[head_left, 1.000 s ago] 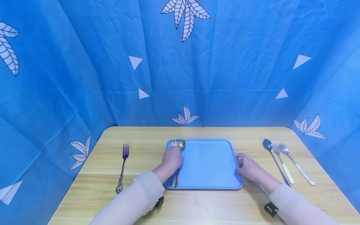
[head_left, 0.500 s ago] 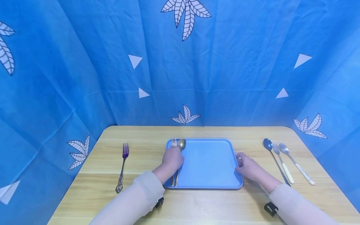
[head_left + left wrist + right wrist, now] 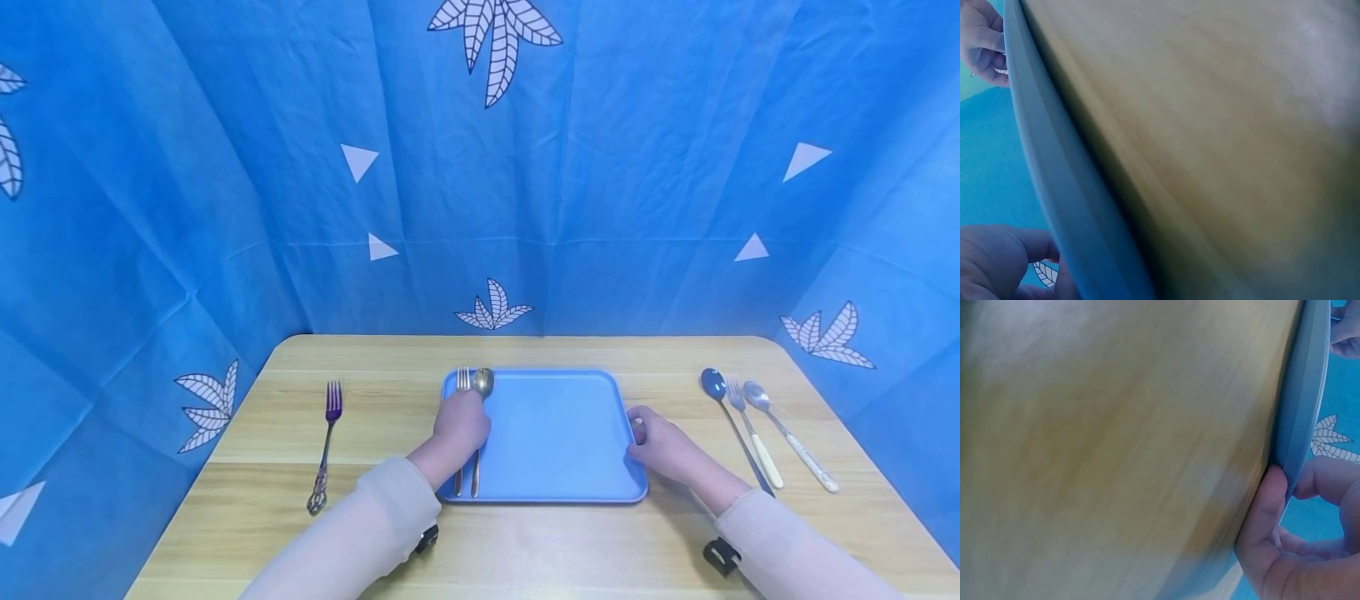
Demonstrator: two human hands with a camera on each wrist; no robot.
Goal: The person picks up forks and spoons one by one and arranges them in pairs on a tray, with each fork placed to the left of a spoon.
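Note:
A blue rectangular tray (image 3: 558,437) lies on the wooden table in the head view. Along its left side are a silver fork (image 3: 462,378) and, just right of it, a bronze-toned spoon (image 3: 483,382), both with heads pointing away. My left hand (image 3: 461,425) is over their handles, fingers curled, and seems to pinch the spoon; its fingertips are hidden in the head view and partly behind the tray wall in the left wrist view. At the tray's right edge, my right hand (image 3: 662,446) grips the rim between thumb and finger (image 3: 1266,503), clearly seen in the right wrist view.
A purple fork (image 3: 327,446) with an ornate handle lies left on the table (image 3: 390,358). To the right lie a dark spoon (image 3: 714,383), a cream-handled fork (image 3: 759,446) and a silver spoon (image 3: 791,437). Blue patterned cloth (image 3: 637,167) hangs around the back and sides.
The spoon's handle end has shifted slightly right, away from the fork, and its head slightly left. Both hands and the tray stay in place.

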